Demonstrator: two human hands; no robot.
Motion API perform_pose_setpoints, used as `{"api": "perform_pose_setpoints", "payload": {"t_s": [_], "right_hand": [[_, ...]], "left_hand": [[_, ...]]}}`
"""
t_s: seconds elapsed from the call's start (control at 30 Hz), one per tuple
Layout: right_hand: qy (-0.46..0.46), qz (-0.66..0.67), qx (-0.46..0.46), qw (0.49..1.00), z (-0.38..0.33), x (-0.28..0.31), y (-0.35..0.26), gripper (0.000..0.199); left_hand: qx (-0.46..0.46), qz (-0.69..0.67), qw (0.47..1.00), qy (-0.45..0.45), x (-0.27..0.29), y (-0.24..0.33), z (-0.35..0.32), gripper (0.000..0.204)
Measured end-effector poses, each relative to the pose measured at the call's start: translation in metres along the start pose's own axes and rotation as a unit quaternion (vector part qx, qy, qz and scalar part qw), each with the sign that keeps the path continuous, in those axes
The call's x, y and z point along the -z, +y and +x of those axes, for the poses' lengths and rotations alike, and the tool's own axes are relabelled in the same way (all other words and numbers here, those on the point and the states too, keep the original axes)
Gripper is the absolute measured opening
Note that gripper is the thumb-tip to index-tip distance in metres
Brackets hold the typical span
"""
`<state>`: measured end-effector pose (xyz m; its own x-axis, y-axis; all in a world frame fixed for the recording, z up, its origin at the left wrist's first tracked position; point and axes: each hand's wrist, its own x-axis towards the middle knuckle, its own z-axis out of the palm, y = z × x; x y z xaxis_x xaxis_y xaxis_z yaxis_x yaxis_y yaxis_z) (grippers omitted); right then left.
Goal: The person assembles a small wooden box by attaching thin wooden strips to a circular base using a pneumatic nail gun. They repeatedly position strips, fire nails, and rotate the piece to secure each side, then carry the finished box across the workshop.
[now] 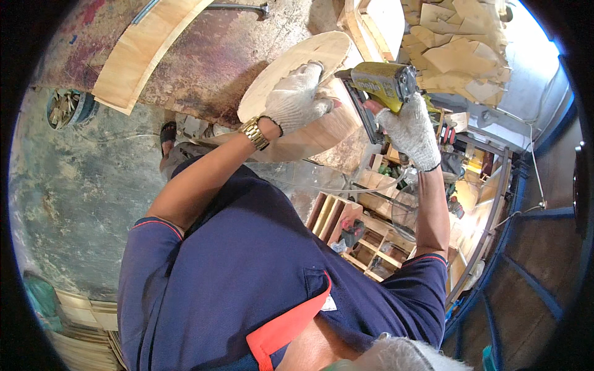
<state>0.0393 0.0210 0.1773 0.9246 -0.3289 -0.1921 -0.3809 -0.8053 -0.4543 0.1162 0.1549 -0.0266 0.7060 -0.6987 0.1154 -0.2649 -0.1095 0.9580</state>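
My left hand (296, 99), in a pale knitted work glove, grips a rounded plywood piece (267, 81) by its upper edge, the fingers curled over the wood. The piece has a flat oval face and a curved side. In my gloved right hand (413, 135) is a yellow-green nail gun (378, 80), the fingers wrapped round its handle. Its nose and dark magazine (365, 114) are at the right end of the plywood piece; whether the nose touches the wood cannot be made out.
A stained worktable (192, 74) carries a curved plywood strip (145, 52). Pale wooden frames (371, 28) stand behind the nail gun. Thin sheet offcuts (461, 49) are piled at the far right. A wooden rack (377, 244) and an air hose (346, 190) are near my right arm; a bucket of scraps (65, 108) stands left.
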Motion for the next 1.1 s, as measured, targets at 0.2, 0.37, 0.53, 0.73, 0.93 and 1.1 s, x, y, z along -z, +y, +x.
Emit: {"api": "perform_pose_setpoints", "payload": {"t_s": [0.2,0.37,0.53,0.73,0.93,1.1], "right_hand": [[-0.008,0.115,-0.029,0.993,-0.006,-0.009,0.010,0.046],[-0.033,0.051,-0.060,0.996,-0.007,-0.006,0.012,0.054],[-0.002,0.153,-0.080,0.985,-0.012,-0.009,0.003,0.044],[0.007,0.056,-0.078,0.995,-0.014,-0.012,-0.004,0.042],[0.000,0.026,-0.031,0.999,-0.021,-0.013,-0.001,0.038],[0.012,0.054,-0.095,0.994,-0.021,-0.012,0.002,0.038]], "left_hand": [[-0.008,-0.010,0.999,-0.039,0.005,-0.005,0.004,0.088],[-0.052,-0.064,0.996,0.028,0.011,-0.030,-0.017,0.071],[-0.019,-0.055,0.998,0.027,0.000,-0.037,-0.020,0.070],[0.034,-0.056,0.996,-0.052,0.006,-0.027,-0.011,0.090],[0.060,-0.041,0.995,-0.071,0.010,-0.019,-0.007,0.099],[0.067,-0.047,0.995,-0.049,0.010,-0.017,-0.009,0.098]]}}
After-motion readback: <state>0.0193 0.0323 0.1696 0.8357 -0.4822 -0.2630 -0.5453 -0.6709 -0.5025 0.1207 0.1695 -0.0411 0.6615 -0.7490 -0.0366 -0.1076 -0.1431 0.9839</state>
